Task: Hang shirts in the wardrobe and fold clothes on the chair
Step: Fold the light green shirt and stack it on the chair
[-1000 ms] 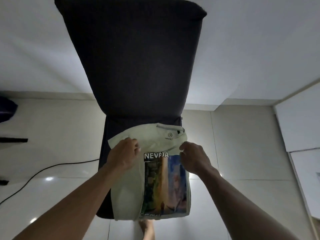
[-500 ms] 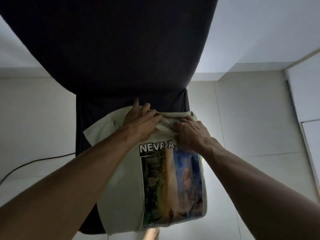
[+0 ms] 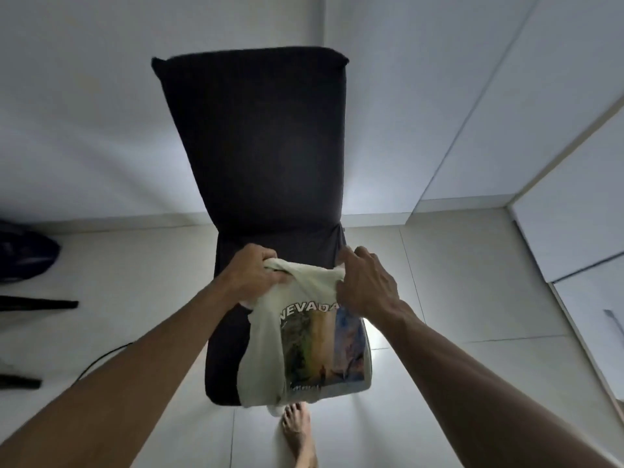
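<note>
shirt (image 3: pixel 304 336) now bunched up at top, half lifted off chair (image 3: pixel 256 146) seat vs flat 0.5s ago | L hand (image 3: pixel 251 276) gripping fabric at 10 o'clock | R hand (image 3: pixel 366 287) pinching edge at 2 | prob mid-fold, folding the top down next imo

black cable (image 3: pixel 101 361) (thin) crosses tiled floor (image 3: pixel 456 292).

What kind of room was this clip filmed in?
Probably a room at home, perhaps a bedroom: pale tiled floor, flat white cabinet doors like a wardrobe, a dark covered chair, and a bare foot.
</note>
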Demonstrator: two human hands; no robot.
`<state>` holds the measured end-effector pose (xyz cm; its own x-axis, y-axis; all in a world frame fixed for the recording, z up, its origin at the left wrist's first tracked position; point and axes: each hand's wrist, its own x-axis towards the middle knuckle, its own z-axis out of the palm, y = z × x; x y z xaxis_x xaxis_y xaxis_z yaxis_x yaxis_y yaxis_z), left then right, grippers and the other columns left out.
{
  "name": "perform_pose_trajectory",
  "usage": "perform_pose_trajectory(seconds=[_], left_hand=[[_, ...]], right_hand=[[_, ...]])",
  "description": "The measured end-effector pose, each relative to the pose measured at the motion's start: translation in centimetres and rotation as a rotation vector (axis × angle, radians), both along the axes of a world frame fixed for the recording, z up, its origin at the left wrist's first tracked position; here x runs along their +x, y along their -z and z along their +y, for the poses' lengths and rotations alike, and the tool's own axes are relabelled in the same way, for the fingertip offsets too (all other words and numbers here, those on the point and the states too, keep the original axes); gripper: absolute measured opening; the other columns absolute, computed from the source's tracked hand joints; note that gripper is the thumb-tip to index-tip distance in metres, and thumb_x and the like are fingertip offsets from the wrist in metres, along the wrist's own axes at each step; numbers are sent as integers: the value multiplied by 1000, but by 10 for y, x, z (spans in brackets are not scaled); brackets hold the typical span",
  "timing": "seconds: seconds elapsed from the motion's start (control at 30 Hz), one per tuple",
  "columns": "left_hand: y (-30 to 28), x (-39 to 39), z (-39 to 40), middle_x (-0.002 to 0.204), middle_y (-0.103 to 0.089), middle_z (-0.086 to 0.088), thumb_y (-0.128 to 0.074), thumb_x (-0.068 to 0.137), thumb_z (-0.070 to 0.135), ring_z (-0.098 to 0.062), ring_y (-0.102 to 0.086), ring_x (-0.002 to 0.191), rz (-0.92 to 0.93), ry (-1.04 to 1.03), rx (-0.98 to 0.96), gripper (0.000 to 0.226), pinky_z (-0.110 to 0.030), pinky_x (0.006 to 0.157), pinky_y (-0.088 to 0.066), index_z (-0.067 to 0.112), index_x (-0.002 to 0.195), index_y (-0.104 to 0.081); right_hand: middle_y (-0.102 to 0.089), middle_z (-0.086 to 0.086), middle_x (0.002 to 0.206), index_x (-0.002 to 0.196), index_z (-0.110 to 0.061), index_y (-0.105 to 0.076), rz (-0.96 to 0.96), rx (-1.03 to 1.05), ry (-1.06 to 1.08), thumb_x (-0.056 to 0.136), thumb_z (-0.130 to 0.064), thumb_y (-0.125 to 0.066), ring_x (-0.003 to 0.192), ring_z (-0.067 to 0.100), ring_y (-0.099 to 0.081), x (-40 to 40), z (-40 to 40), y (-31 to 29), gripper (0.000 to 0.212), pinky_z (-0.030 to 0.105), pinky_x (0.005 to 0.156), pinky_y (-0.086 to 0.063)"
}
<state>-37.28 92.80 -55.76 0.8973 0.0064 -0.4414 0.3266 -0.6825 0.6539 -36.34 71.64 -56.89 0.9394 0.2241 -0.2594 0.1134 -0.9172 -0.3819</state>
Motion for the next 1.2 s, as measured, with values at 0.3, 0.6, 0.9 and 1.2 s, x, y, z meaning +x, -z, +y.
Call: perform_pose_trajectory(seconds=[0.3,0.6,0.9,1.2], left_hand=[[-242,-131,-67,72,-59,-15,-73,89,26,-23,-61,55,-38,-508,-561,31,-29,53,-56,-3,84,-63],[-400,-202,-42,81,-69,-14,-64,92,13,-24,-66,78,-333,-246,-558,17,-33,74,-52,-3,90,-69],[-359,-240,21,106,-56,1,-86,70,33,-18,-59,91,-464,-189,96,64,-27,68,-49,21,119,-46],[-346,-242,59,88,-66,-13,-46,84,18,-33,-60,83,-617,-395,-9,22,-32,62,-42,4,90,-62]], right_hand=[[-61,-9,110,130,-25,-40,273,652,-37,62,-49,-89,102,10,-60,-167,9,-211,87,32,84,-54],[-53,-4,82,108,-14,-53,-299,681,150,91,-12,-54,68,12,-52,-209,30,-358,17,24,52,-37],[-67,4,94,97,-8,-70,-440,705,110,86,0,-38,69,4,-49,-193,74,-466,35,18,56,-42],[-60,11,115,114,-9,-65,-689,215,-128,87,-3,-54,100,27,-58,-166,66,-502,30,31,77,-45]])
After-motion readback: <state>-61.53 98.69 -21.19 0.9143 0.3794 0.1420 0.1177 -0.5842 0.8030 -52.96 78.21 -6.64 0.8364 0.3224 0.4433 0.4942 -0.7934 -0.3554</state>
